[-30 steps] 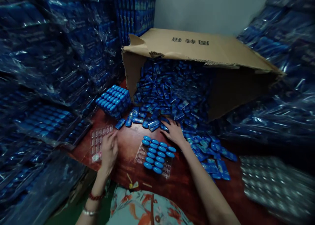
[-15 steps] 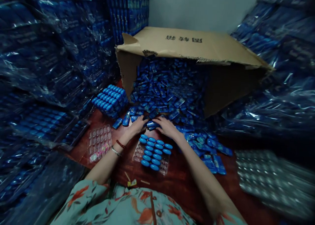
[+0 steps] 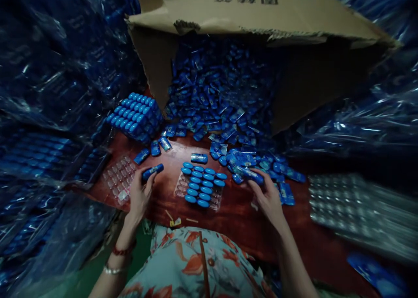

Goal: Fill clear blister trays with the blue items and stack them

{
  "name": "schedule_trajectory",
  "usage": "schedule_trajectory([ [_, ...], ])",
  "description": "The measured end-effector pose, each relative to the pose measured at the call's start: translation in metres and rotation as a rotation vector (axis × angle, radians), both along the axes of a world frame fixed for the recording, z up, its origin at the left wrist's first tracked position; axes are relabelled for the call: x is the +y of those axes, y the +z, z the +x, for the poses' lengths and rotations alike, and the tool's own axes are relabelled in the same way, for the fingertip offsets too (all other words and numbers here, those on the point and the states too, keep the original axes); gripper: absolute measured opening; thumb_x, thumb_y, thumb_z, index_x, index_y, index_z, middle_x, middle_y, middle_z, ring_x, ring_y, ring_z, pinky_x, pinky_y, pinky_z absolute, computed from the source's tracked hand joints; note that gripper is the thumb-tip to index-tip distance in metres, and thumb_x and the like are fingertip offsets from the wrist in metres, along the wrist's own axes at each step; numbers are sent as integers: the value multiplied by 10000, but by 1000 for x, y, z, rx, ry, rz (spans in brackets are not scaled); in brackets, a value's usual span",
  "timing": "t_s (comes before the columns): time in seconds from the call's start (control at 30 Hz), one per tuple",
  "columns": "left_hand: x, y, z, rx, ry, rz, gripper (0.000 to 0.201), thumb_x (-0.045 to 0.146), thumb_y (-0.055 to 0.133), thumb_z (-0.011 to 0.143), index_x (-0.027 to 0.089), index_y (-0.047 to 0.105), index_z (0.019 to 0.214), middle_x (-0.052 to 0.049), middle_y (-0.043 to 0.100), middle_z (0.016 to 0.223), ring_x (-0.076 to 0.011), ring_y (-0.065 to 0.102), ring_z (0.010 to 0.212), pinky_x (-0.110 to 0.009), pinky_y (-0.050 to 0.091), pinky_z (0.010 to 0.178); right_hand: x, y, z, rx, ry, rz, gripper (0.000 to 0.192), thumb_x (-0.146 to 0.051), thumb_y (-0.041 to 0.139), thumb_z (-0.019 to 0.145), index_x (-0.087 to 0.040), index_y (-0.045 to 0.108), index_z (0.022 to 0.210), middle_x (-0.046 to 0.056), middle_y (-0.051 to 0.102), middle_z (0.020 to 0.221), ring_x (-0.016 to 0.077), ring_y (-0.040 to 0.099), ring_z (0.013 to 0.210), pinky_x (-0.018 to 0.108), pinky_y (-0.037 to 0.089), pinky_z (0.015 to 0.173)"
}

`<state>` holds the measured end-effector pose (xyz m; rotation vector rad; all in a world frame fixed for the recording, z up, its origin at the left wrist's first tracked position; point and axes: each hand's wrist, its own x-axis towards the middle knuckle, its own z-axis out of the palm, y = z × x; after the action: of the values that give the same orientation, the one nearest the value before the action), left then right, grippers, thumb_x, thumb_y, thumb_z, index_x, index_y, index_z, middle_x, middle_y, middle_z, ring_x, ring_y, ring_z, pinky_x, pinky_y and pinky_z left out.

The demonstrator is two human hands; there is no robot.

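The clear tray (image 3: pixel 200 185) is over half filled; each hand — left hand (image 3: pixel 141 193), right hand (image 3: pixel 267 196) — grasps a blue capsule (image 3: pixel 152 172) with a few slots left.

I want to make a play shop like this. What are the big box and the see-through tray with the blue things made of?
The big box looks like brown cardboard: dull, with torn, ragged edges. The tray looks like thin clear plastic, since its empty pockets shine and the red-brown table shows through. The blue pieces standing in it seem glossy plastic, though that is hard to tell.

Torn cardboard box (image 3: pixel 261 15), wrapped blue stacks (image 3: pixel 48 71), empty clear tray (image 3: pixel 119 178), red table (image 3: pixel 235 219)
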<state>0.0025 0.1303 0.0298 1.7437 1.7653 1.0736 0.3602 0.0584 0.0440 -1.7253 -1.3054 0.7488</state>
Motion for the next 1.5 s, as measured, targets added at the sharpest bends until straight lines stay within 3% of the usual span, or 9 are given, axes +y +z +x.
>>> schedule_trajectory([
  [0.1,-31,-1,5,-26,-8,-30,270,376,585,818,175,575,997,-45,622,893,-187,614,819,-322,520,747,-39,-10,-7,76,-51,-88,372,-461,527,840,-224,499,1125,10,672,728,193,655,677,313,518,648],
  [0.2,-40,-8,22,20,-192,6,212,272,499,867,203,595,1043,-65,601,1003,-194,599,936,-331,509,822,-49,-19,-31,-45,-20,-56,277,-447,568,814,-224,587,977,45,684,879,207,653,799,337,519,734],
  [0.37,-20,-23,42,143,-388,107,403,105,377,864,218,520,1224,-93,549,1082,-174,580,972,-318,507,839,-32,-39,-65,-180,-31,106,239,-332,475,887,-222,574,1075,65,671,1011,200,643,901,357,514,805],
  [0.5,-4,-35,38,190,-552,160,367,131,394,883,206,510,1223,-95,582,1059,-169,593,943,-304,521,795,-21,-47,-57,-334,190,206,282,-214,399,901,-222,538,1146,77,651,1024,193,629,935,345,517,811],
  [0.77,12,-14,31,325,-847,158,326,193,344,938,184,512,1217,-98,604,1020,-163,587,908,-298,514,779,3,-1,-43,-917,696,60,377,-28,326,845,-199,545,1100,62,601,846,176,579,773,288,460,722],
  [0.93,26,3,37,425,-989,69,296,232,345,944,211,552,1155,-93,594,1116,-184,567,1009,-342,490,870,26,12,-59,-1034,829,-10,336,7,386,822,-186,551,1042,59,606,848,164,579,705,269,406,637],
  [1.13,21,-4,26,441,-891,259,301,272,424,919,230,546,1191,-100,602,1073,-198,567,974,-350,489,835,22,5,-50,-1008,650,85,236,-250,435,921,-211,580,1102,66,636,807,174,593,664,276,393,603],
  [1.3,62,-13,29,363,-433,269,291,238,366,930,180,566,1132,-107,563,1027,-184,560,930,-310,479,807,68,6,-46,-753,407,129,297,-308,351,958,-229,618,1063,47,663,886,157,617,790,246,415,688],
  [1.5,127,-22,55,694,-149,-58,486,331,553,824,86,474,1237,-230,452,1163,-343,506,993,-442,457,782,161,-3,-79,-712,722,-142,340,-335,618,820,-214,563,1133,75,589,1102,195,583,977,258,435,746],
])
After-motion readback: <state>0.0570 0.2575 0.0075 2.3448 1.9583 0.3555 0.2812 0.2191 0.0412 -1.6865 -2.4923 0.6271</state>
